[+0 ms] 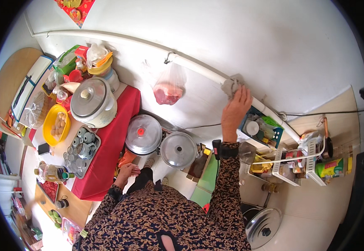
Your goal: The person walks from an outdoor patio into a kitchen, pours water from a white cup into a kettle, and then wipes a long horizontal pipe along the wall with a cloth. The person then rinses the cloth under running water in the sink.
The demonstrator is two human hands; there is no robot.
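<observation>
My right hand (237, 109) is raised to the wall and presses a crumpled grey cloth (231, 87) onto the white pipe (209, 72) that runs along it. My fingers are closed over the cloth. To the left on the same pipe, a clear plastic bag with a piece of raw meat (168, 93) hangs from a tie. My left hand (127, 172) is low beside the red tablecloth (106, 161). Its fingers are loosely bent and slightly apart, and no object shows in them.
Two lidded metal pots (144, 134) stand below the wall. The table at left bears a large white cooker (93, 102), a yellow egg basket (56, 124) and a tray of cups (81, 152). At right are a blue basket (262, 127), white racks (288, 169) and a glass lid (263, 228).
</observation>
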